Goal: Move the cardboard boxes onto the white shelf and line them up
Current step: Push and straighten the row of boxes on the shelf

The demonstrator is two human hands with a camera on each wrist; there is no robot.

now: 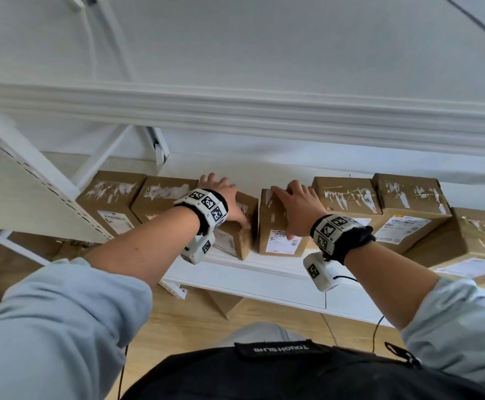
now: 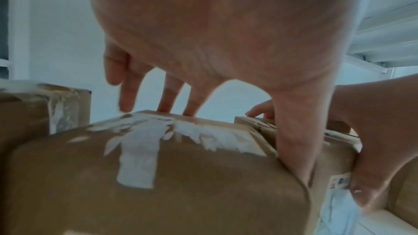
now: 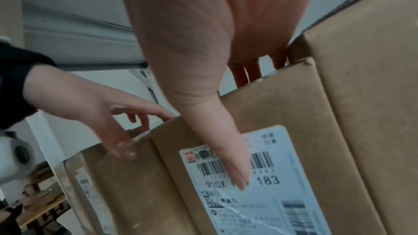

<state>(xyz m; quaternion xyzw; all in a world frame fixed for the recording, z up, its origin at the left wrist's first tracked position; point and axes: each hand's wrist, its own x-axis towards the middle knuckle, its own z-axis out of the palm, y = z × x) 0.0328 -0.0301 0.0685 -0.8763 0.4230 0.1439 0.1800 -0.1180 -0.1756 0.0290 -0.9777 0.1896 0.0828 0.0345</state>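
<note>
Left hand (image 1: 229,202) spans the skewed box (image 1: 239,226), fingers over its top, thumb on the side. Right hand (image 1: 296,209) clasps the labelled box (image 1: 278,229) likewise. Both boxes sit mid-row on the white shelf (image 1: 264,272), probably being squared w/ the neighbours.

Seven cardboard boxes (image 1: 281,226), one white shelf (image 1: 264,272).

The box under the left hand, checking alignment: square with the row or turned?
Turned: the box under the left hand sits angled to its neighbours, a corner pointing forward.
</note>
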